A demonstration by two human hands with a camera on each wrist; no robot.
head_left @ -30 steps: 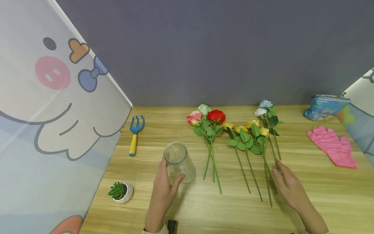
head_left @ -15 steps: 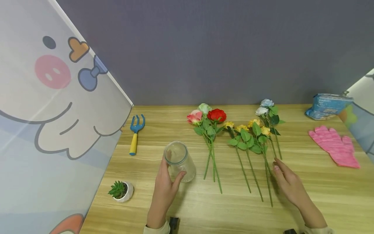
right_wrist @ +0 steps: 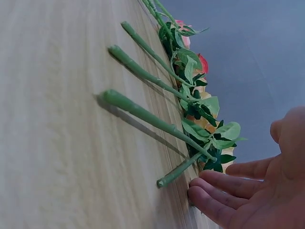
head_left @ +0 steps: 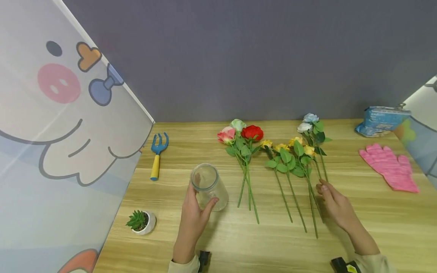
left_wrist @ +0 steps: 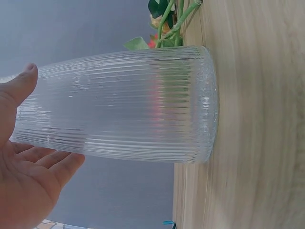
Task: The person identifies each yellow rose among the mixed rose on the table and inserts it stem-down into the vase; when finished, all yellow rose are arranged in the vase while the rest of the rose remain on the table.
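Observation:
A clear ribbed glass vase stands upright on the wooden table. My left hand grips its lower body, thumb on the right side and fingers on the left; the left wrist view shows the vase in that hand. Artificial roses lie to its right: a pink, green and red bunch, yellow ones, and blue and white ones. My right hand lies with straight fingers at the lower stems of the blue and white roses. In the right wrist view its fingertips sit beside a stem end.
A blue and yellow hand fork lies at the left, near a cartoon-printed panel. A small potted succulent stands at the front left. A pink glove and a blue package lie at the right. A grey wall closes the back.
My right hand has slid a little forward along the table to the stems of the blue and white roses. The left hand and the vase have stayed put.

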